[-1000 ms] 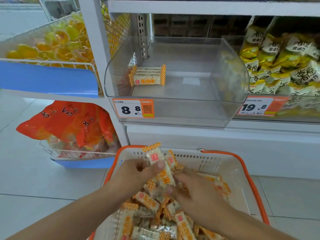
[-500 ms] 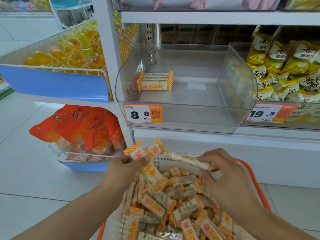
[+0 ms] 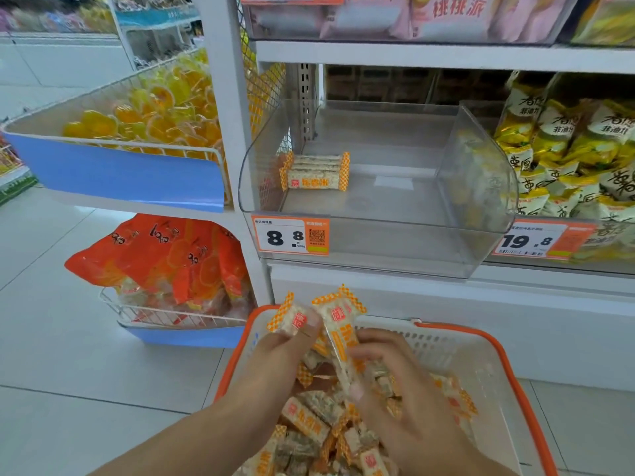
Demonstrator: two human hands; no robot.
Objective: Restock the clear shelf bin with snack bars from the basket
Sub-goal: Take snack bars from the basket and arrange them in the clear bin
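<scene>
Orange-checked snack bars (image 3: 323,420) heap in basket (image 3: 488,369); few stacked in clear bin (image 3: 378,245).

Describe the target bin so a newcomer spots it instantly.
On the white shelving ahead, look above the orange-rimmed basket. The clear shelf bin carries the 8.8 price tag. Unlike its packed neighbours, it holds only one small stack of snack bars.
</scene>
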